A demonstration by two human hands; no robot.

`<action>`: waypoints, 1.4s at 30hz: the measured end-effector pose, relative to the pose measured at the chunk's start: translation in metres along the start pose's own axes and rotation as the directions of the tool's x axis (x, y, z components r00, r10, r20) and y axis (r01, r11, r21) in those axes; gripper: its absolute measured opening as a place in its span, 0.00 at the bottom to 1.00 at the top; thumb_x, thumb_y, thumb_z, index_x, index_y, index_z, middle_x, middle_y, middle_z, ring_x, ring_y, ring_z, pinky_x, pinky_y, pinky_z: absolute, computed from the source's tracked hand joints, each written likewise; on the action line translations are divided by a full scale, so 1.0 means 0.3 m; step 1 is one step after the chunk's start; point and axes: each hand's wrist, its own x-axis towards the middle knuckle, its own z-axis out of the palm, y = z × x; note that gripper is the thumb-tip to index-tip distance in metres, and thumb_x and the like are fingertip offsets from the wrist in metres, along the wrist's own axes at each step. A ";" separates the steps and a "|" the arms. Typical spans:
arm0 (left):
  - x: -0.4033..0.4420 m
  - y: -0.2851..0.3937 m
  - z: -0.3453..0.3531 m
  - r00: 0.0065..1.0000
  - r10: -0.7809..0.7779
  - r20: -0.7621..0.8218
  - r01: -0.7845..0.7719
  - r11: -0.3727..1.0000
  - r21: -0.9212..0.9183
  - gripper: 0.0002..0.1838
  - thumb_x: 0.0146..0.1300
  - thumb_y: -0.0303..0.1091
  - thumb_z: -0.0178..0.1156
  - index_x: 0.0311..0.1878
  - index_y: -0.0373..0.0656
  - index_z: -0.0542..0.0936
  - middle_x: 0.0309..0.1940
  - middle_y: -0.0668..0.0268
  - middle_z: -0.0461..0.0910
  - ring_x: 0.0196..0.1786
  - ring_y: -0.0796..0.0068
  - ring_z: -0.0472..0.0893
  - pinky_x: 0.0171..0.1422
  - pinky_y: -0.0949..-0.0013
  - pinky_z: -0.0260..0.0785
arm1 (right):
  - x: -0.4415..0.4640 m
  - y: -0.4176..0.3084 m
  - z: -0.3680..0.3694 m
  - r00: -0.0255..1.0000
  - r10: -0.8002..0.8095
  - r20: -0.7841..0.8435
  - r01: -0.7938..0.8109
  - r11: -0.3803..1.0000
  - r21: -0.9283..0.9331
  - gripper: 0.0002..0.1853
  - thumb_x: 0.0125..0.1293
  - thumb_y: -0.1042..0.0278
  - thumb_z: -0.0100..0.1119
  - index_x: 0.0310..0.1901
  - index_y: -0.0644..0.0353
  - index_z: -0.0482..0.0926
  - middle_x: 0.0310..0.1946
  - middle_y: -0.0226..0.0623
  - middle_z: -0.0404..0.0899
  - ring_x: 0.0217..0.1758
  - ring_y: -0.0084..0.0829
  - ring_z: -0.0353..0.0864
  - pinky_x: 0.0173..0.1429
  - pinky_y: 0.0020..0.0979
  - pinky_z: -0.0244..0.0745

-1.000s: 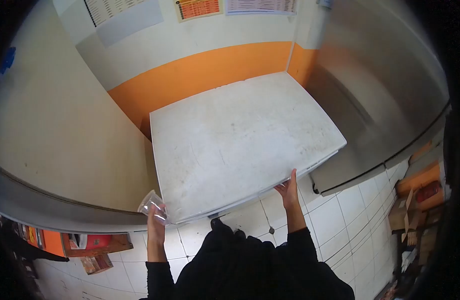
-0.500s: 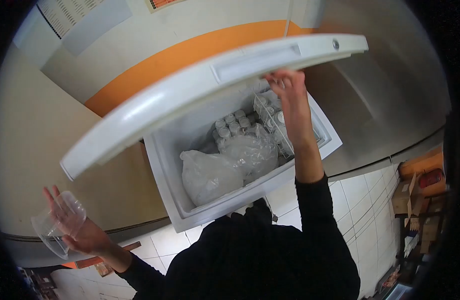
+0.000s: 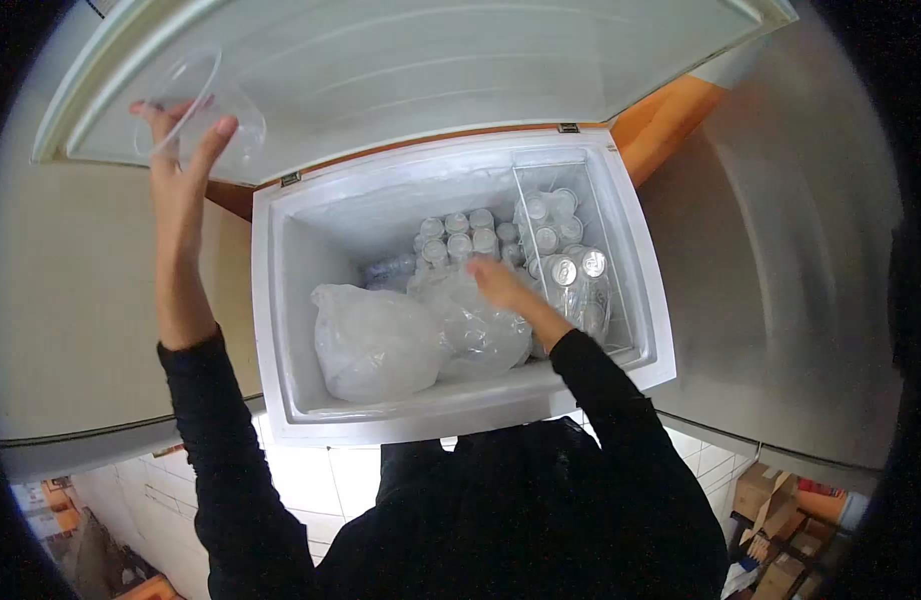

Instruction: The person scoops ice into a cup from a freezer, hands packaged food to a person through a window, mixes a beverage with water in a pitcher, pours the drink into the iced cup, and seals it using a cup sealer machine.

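Observation:
At the upper left, my left hand [image 3: 185, 145] grips a clear plastic cup [image 3: 248, 125], thumb and fingers apart around it, in front of the raised white lid [image 3: 410, 75] of a chest freezer [image 3: 280, 360]. Whether that hand touches the lid, I cannot tell. My right hand [image 3: 500, 284] is inside the freezer, blurred, at the upper part of a clear plastic bag [image 3: 485, 335]; its fingers do not show clearly. To the left sits a fuller bag [image 3: 375, 345] of whitish contents, probably ice.
Several small bottles with pale caps [image 3: 458, 245] stand behind the bags. A wire divider [image 3: 587, 190] sets off several cans [image 3: 563, 270] on the right. Metal surfaces [image 3: 760, 280] flank the freezer, and cardboard boxes [image 3: 765, 500] stand at the lower right.
The lid has swung up to wide open. My right hand has left its edge and come down to the bags. My left hand has risen with the cup toward the lid.

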 end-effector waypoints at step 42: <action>0.393 -0.616 0.142 0.928 0.318 0.192 -0.347 0.928 0.138 0.36 0.49 0.59 0.63 0.56 0.41 0.78 0.55 0.57 0.76 0.62 0.62 0.70 0.68 0.57 0.56 | -0.169 0.208 0.391 0.839 0.337 0.427 0.013 0.772 -0.635 0.12 0.60 0.69 0.51 0.40 0.61 0.81 0.40 0.49 0.80 0.45 0.45 0.79 0.47 0.43 0.72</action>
